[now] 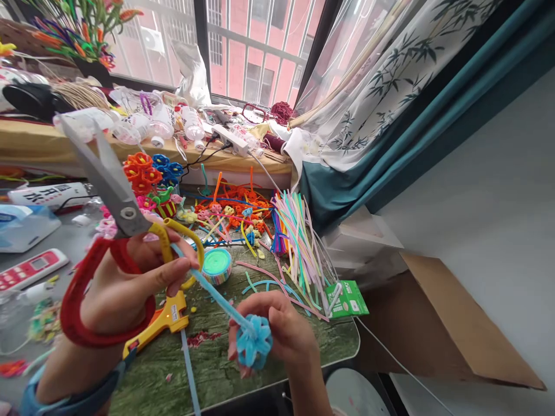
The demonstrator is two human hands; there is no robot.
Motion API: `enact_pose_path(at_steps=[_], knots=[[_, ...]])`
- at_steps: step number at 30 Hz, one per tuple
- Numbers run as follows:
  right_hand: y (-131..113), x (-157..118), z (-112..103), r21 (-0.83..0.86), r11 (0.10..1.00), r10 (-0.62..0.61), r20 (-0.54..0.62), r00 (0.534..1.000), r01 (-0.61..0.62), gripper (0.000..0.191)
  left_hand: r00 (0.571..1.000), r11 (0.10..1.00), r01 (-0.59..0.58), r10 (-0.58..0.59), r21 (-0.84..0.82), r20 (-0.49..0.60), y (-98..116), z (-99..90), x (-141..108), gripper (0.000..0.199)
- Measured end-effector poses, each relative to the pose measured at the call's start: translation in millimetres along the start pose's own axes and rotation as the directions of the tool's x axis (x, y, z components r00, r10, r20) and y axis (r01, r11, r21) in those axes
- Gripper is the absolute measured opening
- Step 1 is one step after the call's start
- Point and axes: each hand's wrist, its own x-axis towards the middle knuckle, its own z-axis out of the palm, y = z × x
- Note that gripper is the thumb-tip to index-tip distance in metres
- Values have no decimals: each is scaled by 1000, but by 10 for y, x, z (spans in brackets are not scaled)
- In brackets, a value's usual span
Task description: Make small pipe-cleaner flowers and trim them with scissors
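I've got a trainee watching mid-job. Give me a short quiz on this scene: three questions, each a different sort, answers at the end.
1. True or false: the right hand holds the light-blue flower, while the left hand grips its stem.

2. Multiple choice: where are the red-handled scissors?
A) On the left hand
B) On the right hand
C) Lying on the table

3. Fill in the blank: the main body colour of the glue gun on the table is ____.

Key: 1. True; 2. A; 3. yellow
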Motion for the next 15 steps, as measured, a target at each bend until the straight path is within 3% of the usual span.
enact_pose_path(at_steps=[4, 8, 11, 15], knots=[[-11, 0, 82, 24, 999, -37, -70, 997, 39, 56, 1000, 999, 30, -30, -23, 2, -11, 129, 114, 47], [-29, -47, 143, -17, 995, -97, -161, 982, 95, 49, 990, 995, 83, -77, 52, -122, -157, 178, 101, 60], [-8, -86, 156, -64, 979, -204, -271, 941, 194, 43, 965, 984, 150, -124, 97, -232, -274, 173, -46, 53], [46, -88, 177, -98, 947, -320, -395, 861, 307, 37, 955, 950, 247, -206, 190, -213, -261, 259, -397, 60]])
